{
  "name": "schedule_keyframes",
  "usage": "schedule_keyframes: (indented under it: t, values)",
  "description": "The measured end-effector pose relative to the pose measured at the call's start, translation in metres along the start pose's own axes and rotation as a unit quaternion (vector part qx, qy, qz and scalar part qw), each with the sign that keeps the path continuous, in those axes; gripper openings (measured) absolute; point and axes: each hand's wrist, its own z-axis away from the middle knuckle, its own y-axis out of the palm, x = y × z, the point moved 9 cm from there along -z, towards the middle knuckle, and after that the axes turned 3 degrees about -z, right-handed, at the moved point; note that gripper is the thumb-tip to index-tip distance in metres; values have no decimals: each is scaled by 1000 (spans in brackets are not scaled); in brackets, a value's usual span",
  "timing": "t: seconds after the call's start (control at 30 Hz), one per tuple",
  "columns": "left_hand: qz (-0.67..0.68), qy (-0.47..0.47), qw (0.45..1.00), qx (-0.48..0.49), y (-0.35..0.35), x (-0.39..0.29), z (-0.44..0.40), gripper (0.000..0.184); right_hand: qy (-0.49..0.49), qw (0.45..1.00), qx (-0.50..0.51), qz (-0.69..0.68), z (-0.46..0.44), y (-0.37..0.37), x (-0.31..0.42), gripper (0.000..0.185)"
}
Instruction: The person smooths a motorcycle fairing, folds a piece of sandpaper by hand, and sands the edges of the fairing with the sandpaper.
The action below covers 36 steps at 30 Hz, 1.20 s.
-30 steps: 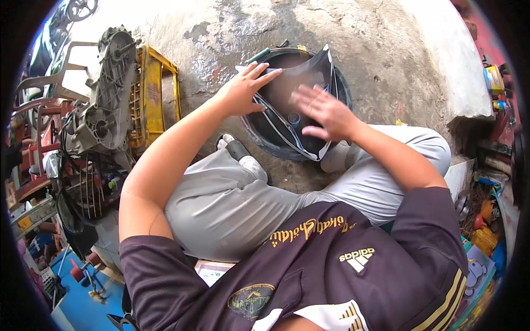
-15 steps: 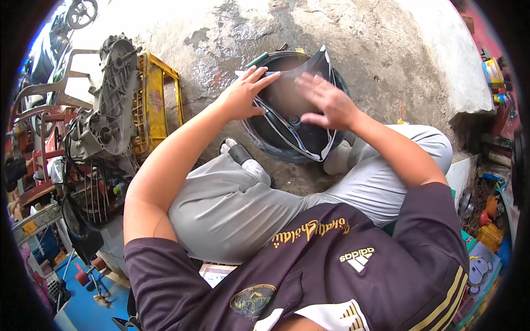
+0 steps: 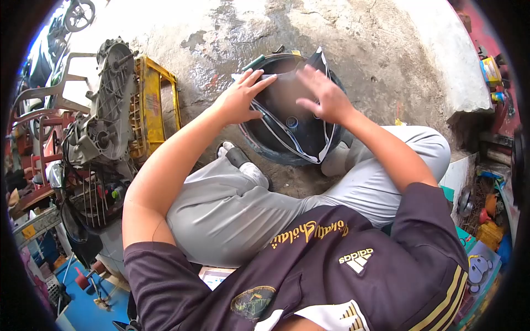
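A glossy dark panel with pale edges and pointed corners [image 3: 288,140] lies tilted across the black round basin [image 3: 256,144]. There is a round mark or hole in its lower part; its exact kind is unclear. My left hand [image 3: 237,102] rests at the panel's left edge, fingers spread and thumb apart. Over the panel's right side is my right hand [image 3: 327,99], fingers stretched out and slightly blurred, with nothing visible in it. Whether its fingertips touch the surface I cannot tell. A blurry brownish patch covers the upper middle of the panel.
The basin stands on wet, rough concrete [image 3: 381,66] between my feet. To the left are a yellow crate [image 3: 156,102], a metal engine casing [image 3: 113,105] and a red metal frame [image 3: 47,132]. A white ledge [image 3: 469,83] and cluttered items line the right.
My right hand has moved slightly away from me over the panel, its thumb lifting upward in view. My left hand stays at the panel's left edge. The whole view has shifted a little.
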Motion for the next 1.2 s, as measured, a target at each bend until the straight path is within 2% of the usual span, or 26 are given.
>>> schedule_keyframes:
  t: [0.03,0.1,0.13,0.2,0.23,0.3,0.37,0.4,0.43,0.5,0.57,0.63,0.7,0.77,0.83,0.9,0.97,1.03,1.07,1.1,1.17,1.2]
  values:
    - [-5,14,1000,-13,-2,-1,0,115,50,998,-16,-39,-5,-1,-9,76]
    - [-2,18,1000,-12,-2,-1,0,115,-35,999,14,-13,-2,-2,15,78]
    - [-6,9,1000,-6,-1,0,0,115,-34,999,12,-10,-4,-5,12,78]
    - [-9,0,1000,1,-1,0,-1,115,22,999,26,-26,-10,-5,-6,80]
    - [-4,-1,1000,4,-2,0,0,113,115,992,-2,-47,-16,-4,-39,79]
    - [1,-1,1000,7,-1,-1,1,112,146,989,5,-23,-17,-2,-68,78]
    - [-11,-6,1000,8,1,0,0,112,99,994,28,-48,-14,-5,-21,77]
    - [-11,-3,1000,8,1,-2,-1,112,19,997,39,-57,-13,-1,5,77]
    - [-9,-5,1000,8,1,-1,-1,112,-16,997,43,-60,-14,1,20,75]
    - [-10,-9,1000,13,1,0,0,112,42,998,18,-49,-18,-5,-10,72]
    - [-4,-5,1000,12,-1,-2,1,112,155,985,-61,-42,-17,-7,-78,74]
    - [-13,-1,1000,1,1,-1,1,112,189,981,-26,-26,-19,-15,-68,76]
    - [-20,4,1000,-16,3,-1,-1,112,59,998,-11,-31,-20,-7,-10,75]
    - [-20,3,1000,-9,5,2,-1,111,-27,998,12,-55,-19,1,32,74]
    - [-22,-5,1000,-1,3,0,0,112,26,999,29,-39,-23,-7,7,71]
    - [-6,2,1000,-21,2,0,4,112,152,987,-7,-51,-26,-15,-54,70]
    - [2,7,1000,-29,2,1,5,111,183,983,-6,-36,-23,-15,-72,72]
    - [16,7,1000,-19,1,-1,6,106,85,996,3,-37,-24,-12,-10,75]
    - [16,6,1000,-22,0,-2,6,106,0,999,12,-48,-23,-10,24,75]
    - [24,2,999,-22,-1,-3,6,104,-38,997,27,-64,-20,0,38,71]
    - [31,-5,999,-20,-2,-2,6,102,-21,998,19,-62,-20,-2,18,65]
    - [35,-3,999,-30,-3,-4,7,101,3,998,-43,-40,-23,-16,-4,59]
